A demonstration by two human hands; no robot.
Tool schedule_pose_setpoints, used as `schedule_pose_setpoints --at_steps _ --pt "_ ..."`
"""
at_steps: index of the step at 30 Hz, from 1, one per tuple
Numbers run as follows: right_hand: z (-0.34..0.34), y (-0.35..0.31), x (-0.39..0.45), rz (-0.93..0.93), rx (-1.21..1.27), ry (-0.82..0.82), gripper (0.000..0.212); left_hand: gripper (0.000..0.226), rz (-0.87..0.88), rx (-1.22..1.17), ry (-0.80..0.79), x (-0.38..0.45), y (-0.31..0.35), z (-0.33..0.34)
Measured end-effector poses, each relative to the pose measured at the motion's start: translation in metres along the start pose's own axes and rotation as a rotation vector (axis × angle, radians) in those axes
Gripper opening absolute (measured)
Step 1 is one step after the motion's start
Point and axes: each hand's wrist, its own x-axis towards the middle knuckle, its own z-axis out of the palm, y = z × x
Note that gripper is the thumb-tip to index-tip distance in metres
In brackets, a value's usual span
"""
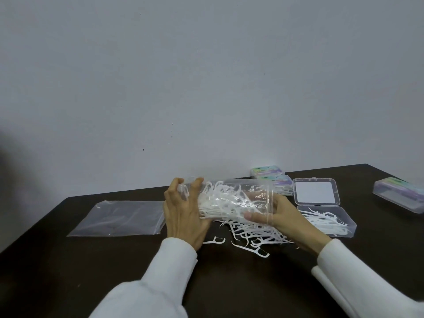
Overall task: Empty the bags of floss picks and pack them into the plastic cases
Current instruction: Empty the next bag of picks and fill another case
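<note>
Clear bag of floss picks [231,198] held above the worktop [114,260], long axis running left to right across the scene. Left hand [183,212] takes the bag's left end: fingers curled round the crumpled plastic, grip closed on it. Right hand [282,216] takes the right end, thumb laid across the near face, fingers behind the film and only partly visible; grip pinching the bag. Which end or edge is open cannot be made out through the glare, but picks hang out along the near lower edge.

Directly below, and slightly nearer, lies a loose pile of floss picks [257,232], with a couple of strays [214,241] just left of it. So the bag sits over its own spill, not over any case.

The open plastic case [325,220] lies to the right of the pile, just beside the right hand, its base part-filled with picks and its lid [315,191] folded flat on the far side. Right hand is the nearer one to it; left hand is well apart from it.

Judgement: emptying is under way and not finished, as many picks remain inside the film. The coming move likely turns on that rightward offset between pile and case.

Also present: an empty flat bag [119,218] at left; two closed cases [273,177] far behind; one closed case [399,193] far right.
</note>
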Motion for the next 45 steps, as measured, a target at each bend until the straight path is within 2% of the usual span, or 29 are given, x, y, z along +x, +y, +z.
schedule_pose_setpoints --at_steps 3,6,9,13,18,29,31,34,37,39,41,45 --pt "0.001 0.0 0.0 -0.016 -0.124 -0.006 0.04 0.082 0.069 0.171 -0.022 -0.002 0.004 0.003" --pt "0.001 0.004 0.001 -0.023 -0.198 -0.003 0.039 0.084 0.131 0.294 -0.018 -0.002 0.007 0.002" --pt "0.002 0.003 0.0 -0.039 -0.213 -0.001 0.028 0.081 0.197 0.304 -0.004 -0.004 0.007 0.002" --pt "0.004 0.0 0.0 -0.07 -0.282 0.0 0.025 0.082 0.253 0.32 -0.004 -0.003 0.006 0.004" --pt "0.007 0.003 -0.001 -0.052 -0.385 -0.031 0.028 0.101 0.322 0.375 -0.031 -0.004 0.008 0.005" --pt "0.009 0.006 0.0 -0.105 -0.612 -0.123 0.021 0.102 0.362 0.397 -0.02 -0.005 0.008 0.006" --pt "0.007 0.007 -0.001 -0.12 -0.625 -0.114 0.013 0.102 0.356 0.41 -0.022 -0.004 0.005 0.006" --pt "0.003 0.01 -0.001 -0.134 -0.515 -0.02 0.011 0.101 0.313 0.428 -0.01 -0.002 -0.002 0.005" --pt "-0.001 0.013 0.001 -0.176 -0.483 0.067 0.021 0.096 0.223 0.443 0.013 0.0 -0.011 0.004" --pt "-0.003 0.012 0.003 -0.201 -0.496 0.086 0.005 0.095 0.166 0.444 0.022 0.001 -0.017 0.005" --pt "-0.005 0.012 0.004 -0.221 -0.52 0.117 0.015 0.094 0.121 0.445 0.026 0.002 -0.022 0.004" --pt "-0.01 0.01 0.005 -0.174 -0.458 0.165 0.012 0.093 0.041 0.465 0.032 0.004 -0.029 0.001"
